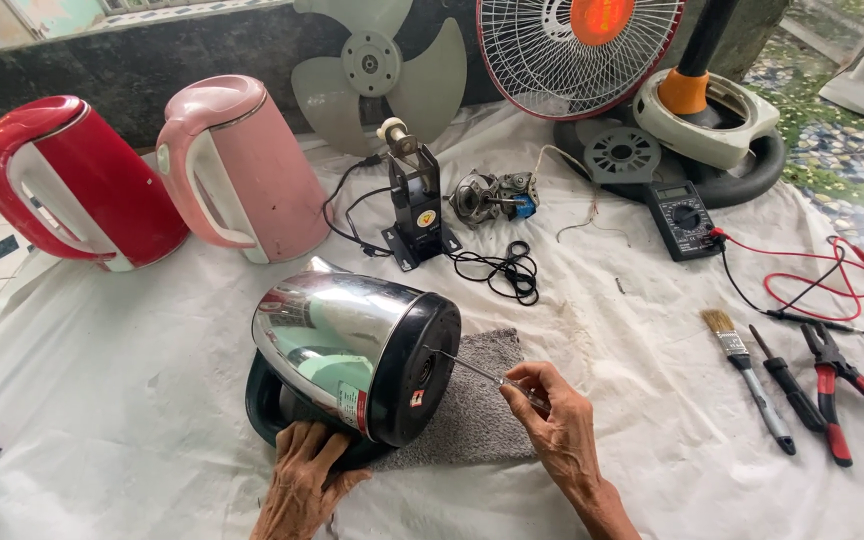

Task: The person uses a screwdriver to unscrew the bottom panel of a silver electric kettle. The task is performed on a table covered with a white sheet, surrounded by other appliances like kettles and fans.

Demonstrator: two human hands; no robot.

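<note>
With the shiny steel electric kettle (347, 350) lying on its side on the grey cloth pad (477, 405), the left hand (302, 475) presses fingers together against its body while the right hand (557, 425) pinches a slim clear-handled screwdriver (482, 375) into the black base, best kept straight and steady.

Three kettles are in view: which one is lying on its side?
The steel kettle, on its side on the grey mat, black base toward the right hand. The red kettle and pink kettle stand upright behind it.
</note>
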